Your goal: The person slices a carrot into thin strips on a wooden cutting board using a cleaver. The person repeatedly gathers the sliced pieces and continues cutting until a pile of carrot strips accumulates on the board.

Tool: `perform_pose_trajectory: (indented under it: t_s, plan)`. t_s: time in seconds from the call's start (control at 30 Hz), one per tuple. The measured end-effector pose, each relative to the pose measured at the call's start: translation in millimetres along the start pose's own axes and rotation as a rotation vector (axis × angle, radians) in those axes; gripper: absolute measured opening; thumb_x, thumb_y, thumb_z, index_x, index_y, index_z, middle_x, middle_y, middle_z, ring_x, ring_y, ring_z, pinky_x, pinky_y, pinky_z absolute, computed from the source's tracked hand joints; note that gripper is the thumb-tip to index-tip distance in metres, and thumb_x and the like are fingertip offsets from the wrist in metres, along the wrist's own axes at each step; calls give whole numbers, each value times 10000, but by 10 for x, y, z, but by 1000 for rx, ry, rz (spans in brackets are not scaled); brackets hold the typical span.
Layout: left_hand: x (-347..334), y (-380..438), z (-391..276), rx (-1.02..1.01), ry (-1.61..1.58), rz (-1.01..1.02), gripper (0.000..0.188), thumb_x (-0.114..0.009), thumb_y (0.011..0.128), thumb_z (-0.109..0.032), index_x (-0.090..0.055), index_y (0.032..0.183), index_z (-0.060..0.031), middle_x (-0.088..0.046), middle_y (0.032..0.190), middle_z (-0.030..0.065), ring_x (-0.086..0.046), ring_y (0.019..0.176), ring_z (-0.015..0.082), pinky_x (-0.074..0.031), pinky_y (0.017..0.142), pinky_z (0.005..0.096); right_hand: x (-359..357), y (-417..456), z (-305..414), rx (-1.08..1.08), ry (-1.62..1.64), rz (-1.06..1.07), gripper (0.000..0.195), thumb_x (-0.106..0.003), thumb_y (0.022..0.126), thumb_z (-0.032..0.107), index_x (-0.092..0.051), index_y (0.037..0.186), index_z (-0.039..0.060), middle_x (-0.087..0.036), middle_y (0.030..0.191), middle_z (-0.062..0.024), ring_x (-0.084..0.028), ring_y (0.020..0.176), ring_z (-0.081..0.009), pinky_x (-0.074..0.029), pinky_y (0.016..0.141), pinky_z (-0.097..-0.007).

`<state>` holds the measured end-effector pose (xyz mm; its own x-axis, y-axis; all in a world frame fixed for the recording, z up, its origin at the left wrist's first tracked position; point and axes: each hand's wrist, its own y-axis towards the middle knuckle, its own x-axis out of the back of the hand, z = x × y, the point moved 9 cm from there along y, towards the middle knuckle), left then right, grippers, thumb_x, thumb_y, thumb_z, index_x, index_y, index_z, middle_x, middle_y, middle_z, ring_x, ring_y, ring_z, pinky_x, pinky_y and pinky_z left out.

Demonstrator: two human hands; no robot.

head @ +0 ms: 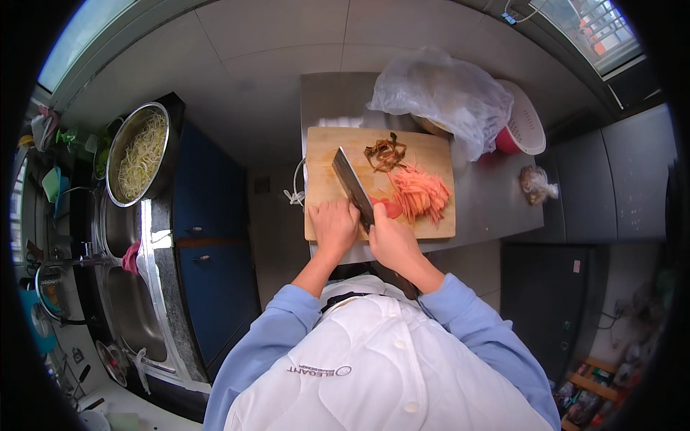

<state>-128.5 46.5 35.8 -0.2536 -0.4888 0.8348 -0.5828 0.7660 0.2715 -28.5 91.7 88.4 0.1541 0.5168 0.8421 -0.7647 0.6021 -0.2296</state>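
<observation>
My right hand (pixel 396 234) grips a cleaver (pixel 351 183), whose broad dark blade points away from me and to the left over a wooden cutting board (pixel 326 145). On the blade's left side, my left hand (pixel 334 226) rests low on the board with its fingers curled. Anything beneath those fingers is hidden. Thin red-orange vegetable slices (pixel 393 209) lie just right of the blade. Beyond them is a heap of pinkish-orange vegetable shreds (pixel 420 194), perhaps carrot. Dark brown strips (pixel 386 153) form a smaller pile near the board's far edge.
The board lies on a metal table (pixel 485 199). A clear plastic bag (pixel 442 91) covers a container behind it, beside a pink and white basket (pixel 523 126). A small tied bag (pixel 536 185) sits right. Leftward, a steel bowl of bean sprouts (pixel 143 156) stands by a double sink (pixel 135 312).
</observation>
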Motion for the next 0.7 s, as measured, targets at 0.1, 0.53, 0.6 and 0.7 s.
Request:
perform_pose_trajectory:
  t_s: [0.1,0.53,0.6,0.7]
  plan:
    - [0,-22,-5,-28,7,-12,196,-549,846,-222,-616,751,-64,-629,744,113,-555,739,303,-341,706,441,-124,91,-62,-4,12,-17,270,-523,873,99,-373,1063,-22,-600,657,-254,-592,633,-461,-428,572,-561]
    - [17,-18,-8,-26,-4,-31,175,-547,835,-213,-601,741,-77,-617,715,103,-557,707,298,-338,694,439,177,-87,-31,-2,63,-4,297,-532,870,101,-387,1108,-4,-606,684,-272,-597,658,-470,-444,608,-564]
    - [20,-17,-17,-33,-4,-36,175,-547,834,-214,-599,739,-76,-617,714,105,-557,708,300,-339,694,441,145,-49,-40,-5,61,-3,285,-530,870,99,-385,1090,-6,-604,684,-273,-596,662,-472,-442,609,-565]
    - [7,-15,-5,-36,8,-40,175,-549,834,-215,-597,739,-76,-617,719,108,-557,712,303,-341,697,442,59,77,-45,-10,54,-5,259,-527,871,97,-381,1058,-5,-601,684,-276,-596,673,-475,-439,615,-567]
